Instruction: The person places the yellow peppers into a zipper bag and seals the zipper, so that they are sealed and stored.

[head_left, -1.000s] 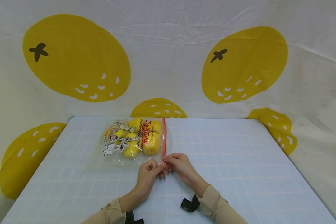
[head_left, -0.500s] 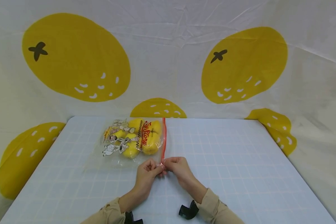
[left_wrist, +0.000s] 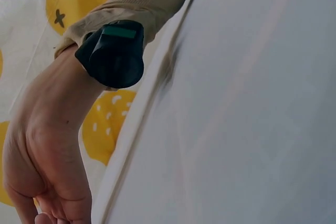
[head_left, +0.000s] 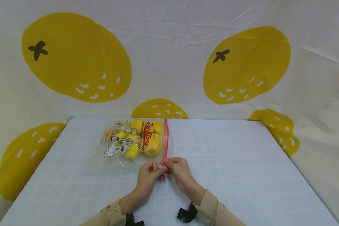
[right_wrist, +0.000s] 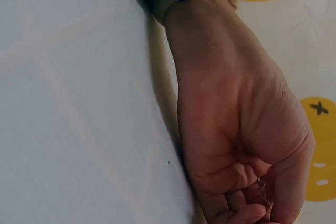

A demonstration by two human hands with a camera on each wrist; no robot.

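Observation:
A clear zip bag (head_left: pixel 121 161) printed with cartoon figures and red lettering lies flat on the table, left of centre. Inside it are several yellow rounded objects (head_left: pixel 153 146), whose kind I cannot tell. A red zip strip (head_left: pixel 166 138) runs along the bag's right edge. My left hand (head_left: pixel 148 175) pinches the near corner of the bag at the strip's lower end. Right beside it, my right hand (head_left: pixel 180 171) pinches the red strip between thumb and forefinger. Both wrist views show a bent wrist and curled fingers, with the fingertips partly cut off and the bag out of sight.
The table (head_left: pixel 228 175) has a pale blue checked cover. Behind it hangs a white cloth (head_left: pixel 169 72) printed with large yellow fruit. Black wrist devices (head_left: pixel 187 213) sit under the forearms near the table's front.
Both hands stay at the bag's near corner. The right forearm and its wrist device have shifted slightly left and nearer to me. The bag has hardly moved.

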